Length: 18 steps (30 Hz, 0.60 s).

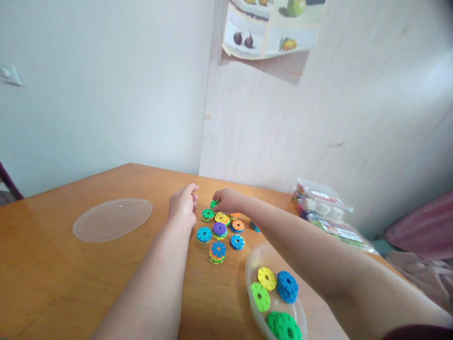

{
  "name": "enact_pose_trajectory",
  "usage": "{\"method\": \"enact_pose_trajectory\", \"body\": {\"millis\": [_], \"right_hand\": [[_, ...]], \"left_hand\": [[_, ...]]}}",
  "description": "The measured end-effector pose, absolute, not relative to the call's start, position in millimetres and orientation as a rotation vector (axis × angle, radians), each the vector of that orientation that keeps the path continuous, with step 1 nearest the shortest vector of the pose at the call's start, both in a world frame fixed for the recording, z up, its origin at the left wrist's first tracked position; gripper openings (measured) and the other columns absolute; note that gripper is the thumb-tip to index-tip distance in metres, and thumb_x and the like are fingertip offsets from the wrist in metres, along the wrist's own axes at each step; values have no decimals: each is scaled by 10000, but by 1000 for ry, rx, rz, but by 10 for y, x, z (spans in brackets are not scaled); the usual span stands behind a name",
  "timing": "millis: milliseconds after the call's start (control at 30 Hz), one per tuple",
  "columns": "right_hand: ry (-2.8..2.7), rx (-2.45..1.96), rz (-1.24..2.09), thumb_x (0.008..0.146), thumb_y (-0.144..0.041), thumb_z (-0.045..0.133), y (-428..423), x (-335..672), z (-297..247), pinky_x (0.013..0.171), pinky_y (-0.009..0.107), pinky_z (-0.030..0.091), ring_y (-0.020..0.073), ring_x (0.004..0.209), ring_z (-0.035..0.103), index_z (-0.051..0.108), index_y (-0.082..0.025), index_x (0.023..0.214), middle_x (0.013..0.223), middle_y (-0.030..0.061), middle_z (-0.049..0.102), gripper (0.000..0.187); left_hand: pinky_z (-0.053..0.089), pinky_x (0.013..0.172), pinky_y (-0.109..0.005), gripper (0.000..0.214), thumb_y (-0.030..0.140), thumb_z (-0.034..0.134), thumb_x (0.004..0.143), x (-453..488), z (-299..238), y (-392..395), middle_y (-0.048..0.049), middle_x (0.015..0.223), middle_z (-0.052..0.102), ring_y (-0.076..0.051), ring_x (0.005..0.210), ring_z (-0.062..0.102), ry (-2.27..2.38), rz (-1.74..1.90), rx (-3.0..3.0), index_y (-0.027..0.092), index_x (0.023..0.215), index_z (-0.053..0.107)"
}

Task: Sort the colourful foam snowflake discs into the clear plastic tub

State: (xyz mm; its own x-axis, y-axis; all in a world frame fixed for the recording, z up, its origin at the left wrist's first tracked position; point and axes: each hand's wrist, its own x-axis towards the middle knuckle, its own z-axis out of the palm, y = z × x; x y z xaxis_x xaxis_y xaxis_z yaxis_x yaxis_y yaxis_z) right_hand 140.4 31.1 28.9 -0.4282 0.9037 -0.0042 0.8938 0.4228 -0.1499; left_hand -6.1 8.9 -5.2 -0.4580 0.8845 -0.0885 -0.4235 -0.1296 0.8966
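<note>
Left hand [182, 206], head view: it is above the middle of the wooden table [46, 264], toward the far edge, with fingers curled inward; I cannot tell if something is inside.
Right hand [228, 200]: it reaches farther than the bowl, with fingertips down at the green discs [214, 204]; they seem to touch, but I cannot tell if the grip is closed.
Between the hands: a small gap; they are near each other, but apart.
Disc stacks: they stand in a loose group in the middle of the table, between the bowl and the far edge. Green top [208, 215] and yellow top [221, 217] are just beside the right hand; orange top [238, 226], purple top [220, 230] and light blue top [204, 234] are nearer; blue top [237, 242] and a blue-orange top [218, 249] are nearest to the near edge.
Bowl: clear bowl [255, 257], toward the near edge, beside the right forearm; it contains a yellow disc [266, 278], blue discs [287, 286], a lime disc [260, 297] and dark green discs [285, 326].
Lid: flat clear lid [113, 219], lying toward the left edge, well apart from the discs.
Packs: clear plastic packs [329, 205], piled by the far right corner.
Wall: fruit poster [293, 28], above the far edge.
</note>
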Motion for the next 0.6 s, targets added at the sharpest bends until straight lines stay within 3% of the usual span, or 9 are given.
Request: {"method": "enact_pose_trajectory", "body": {"millis": [233, 367, 500, 600], "right_hand": [[-2399, -1608, 339, 757, -350, 722, 107, 1660, 440, 623, 245, 450, 162, 787, 619, 661, -162, 1062, 955, 65, 707, 364], [-2104, -1471, 544, 724, -267, 737, -175, 1833, 550, 524, 223, 406, 111, 626, 546, 605, -169, 987, 766, -1, 637, 310], [-1982, -1386, 678, 822, -222, 630, -501, 1973, 633, 512, 223, 410, 102, 571, 525, 601, -172, 896, 645, -28, 565, 94], [-1918, -1375, 847, 882, -197, 549, -761, 2143, 685, 544, 226, 451, 106, 596, 558, 620, -170, 934, 671, -9, 594, 92]], "left_hand": [[239, 427, -213, 271, 381, 695, 595, 6, -24, 15, 48, 494, 481, -69, 417, 371, 1195, 1712, 750, 149, 734, 671], [286, 458, -223, 347, 475, 746, 625, 165, 18, -128, 1, 565, 573, -90, 468, 442, 1085, 1452, 1136, 151, 712, 657], [295, 473, -219, 371, 507, 749, 676, 290, 63, -253, -3, 593, 579, -82, 485, 431, 881, 1266, 1314, 155, 695, 630], [311, 485, -212, 351, 499, 735, 708, 312, 85, -279, -1, 609, 584, -85, 507, 446, 836, 1251, 1366, 159, 757, 664]]}}
